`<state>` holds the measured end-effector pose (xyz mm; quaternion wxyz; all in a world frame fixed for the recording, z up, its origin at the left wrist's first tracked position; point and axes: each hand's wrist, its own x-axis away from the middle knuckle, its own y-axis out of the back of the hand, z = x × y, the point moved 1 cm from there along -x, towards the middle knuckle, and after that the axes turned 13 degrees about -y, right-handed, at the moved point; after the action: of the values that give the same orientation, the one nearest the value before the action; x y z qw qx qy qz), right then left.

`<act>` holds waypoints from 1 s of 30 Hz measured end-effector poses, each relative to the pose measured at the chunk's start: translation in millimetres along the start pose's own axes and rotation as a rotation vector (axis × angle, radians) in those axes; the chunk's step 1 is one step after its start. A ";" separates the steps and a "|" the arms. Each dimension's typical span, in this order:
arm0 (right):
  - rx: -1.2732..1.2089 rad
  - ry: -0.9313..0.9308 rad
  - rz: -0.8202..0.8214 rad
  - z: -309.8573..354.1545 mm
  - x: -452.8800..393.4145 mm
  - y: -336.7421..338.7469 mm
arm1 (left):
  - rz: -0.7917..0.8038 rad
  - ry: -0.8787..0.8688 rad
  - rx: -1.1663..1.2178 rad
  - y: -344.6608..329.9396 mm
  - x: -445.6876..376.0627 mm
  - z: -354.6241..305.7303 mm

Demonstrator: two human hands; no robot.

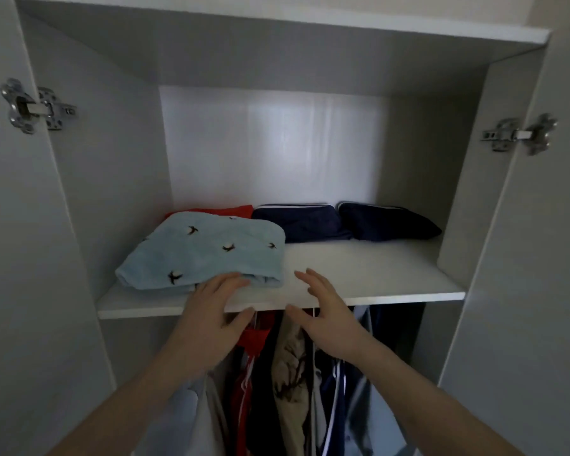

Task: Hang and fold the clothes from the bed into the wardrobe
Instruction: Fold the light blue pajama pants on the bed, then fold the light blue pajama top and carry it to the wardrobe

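Open wardrobe (79, 199) seen from the front, both doors swung wide, a metal hinge (37, 106) on the left wall and another hinge (520, 134) on the right. The white shelf (375, 274) spans the full width; its near edge runs level just above the hanging section. On the left part of the shelf lies a folded light-blue garment with dark bird prints (208, 251), its near fold close to the shelf's front edge and its far side overlapping a folded red garment (231, 211). Two folded navy garments (305, 222) (385, 223) sit side by side along the far wall, right of the red one. The near right part of the shelf surface is bare white board, from the blue garment's right edge to the right wall. The left hand (211, 307) reaches over the shelf's front edge, its grip wide with fingers straight, the fingertips (234, 279) touching the near fold of the light-blue garment and the thumb below the shelf edge. The right hand (323, 311) hovers just right of that garment, grip wide and holding nothing, fingers spread above the bare shelf and apart from the cloth. Below the shelf hang clothes on hangers (277, 373): red, beige, navy and grey pieces packed close together.
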<state>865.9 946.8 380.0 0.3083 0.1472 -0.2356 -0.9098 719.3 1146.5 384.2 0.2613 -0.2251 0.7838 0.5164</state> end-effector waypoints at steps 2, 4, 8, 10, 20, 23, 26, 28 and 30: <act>-0.016 -0.016 -0.036 -12.8 46.5 19.5 | 0.006 -0.028 0.067 -7.1 18.4 -31.5; -0.007 -0.055 -0.079 -31.6 93.6 36.6 | 0.050 -0.060 0.117 -19.5 36.1 -61.8; 0.055 -0.192 -0.158 -75.7 185.8 60.6 | 0.206 -0.146 0.216 -61.4 71.1 -116.5; 0.070 -0.285 -0.225 -95.4 234.3 65.3 | 0.316 -0.171 0.281 -87.6 87.6 -139.5; 0.031 -0.828 -0.708 -135.0 466.1 39.9 | 0.809 -0.543 0.572 -197.7 139.5 -248.5; 0.006 -0.968 -0.835 -126.9 520.1 16.0 | 0.902 -0.696 0.636 -214.7 153.7 -286.8; -0.037 -1.096 -0.949 -108.6 574.3 -13.7 | 0.990 -0.786 0.715 -214.4 185.3 -327.4; -0.045 -1.156 -1.043 -94.1 611.2 -33.9 | 1.049 -0.853 0.771 -211.0 209.2 -352.8; -0.058 -1.221 -1.140 -78.3 650.2 -52.8 | 1.116 -0.938 0.819 -207.7 233.4 -379.4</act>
<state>373.8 547.4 206.7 -0.3774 -0.2830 -0.2273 -0.8520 603.6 699.5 215.8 0.3275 0.5470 0.7160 0.2845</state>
